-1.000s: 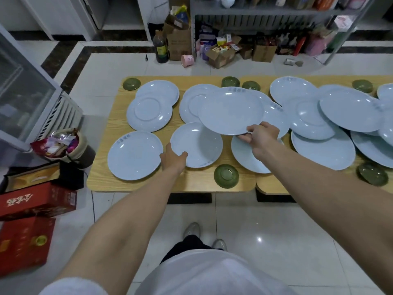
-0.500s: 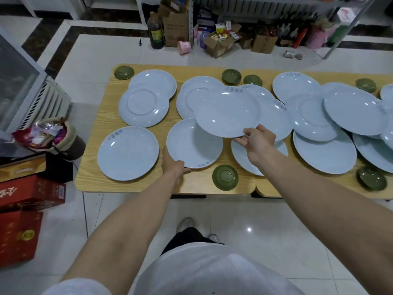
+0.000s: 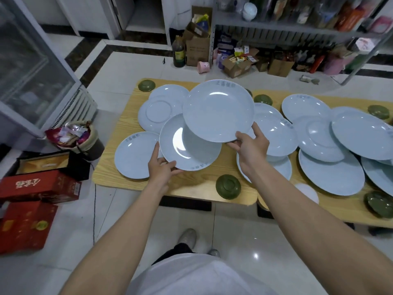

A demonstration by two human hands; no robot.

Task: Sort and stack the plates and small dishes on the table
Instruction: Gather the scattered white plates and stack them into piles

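Fingers (image 3: 157, 151) of left hand (image 3: 162, 170) pinched on empty lower plate (image 3: 191, 151), right hand's (image 3: 252, 150) on empty upper plate (image 3: 219, 109).

A storeroom: stocked shelving (image 3: 287, 28), cartons (image 3: 196, 48), glass-door fridge (image 3: 32, 67).

cool, even light falls from overhead and leaves white glare patches on the raised plate (image 3: 219, 116) and the lower plate (image 3: 191, 154), a small glint on the glossy floor (image 3: 234, 241), and a soft shadow from the raised plate across the lower one. the wide lens bends the edges, so the glass cabinet (image 3: 32, 67) and the shelf (image 3: 297, 28) lean and curve. the shelf's contents look soft and smeared, while the counter (image 3: 191, 182) is fairly sharp.
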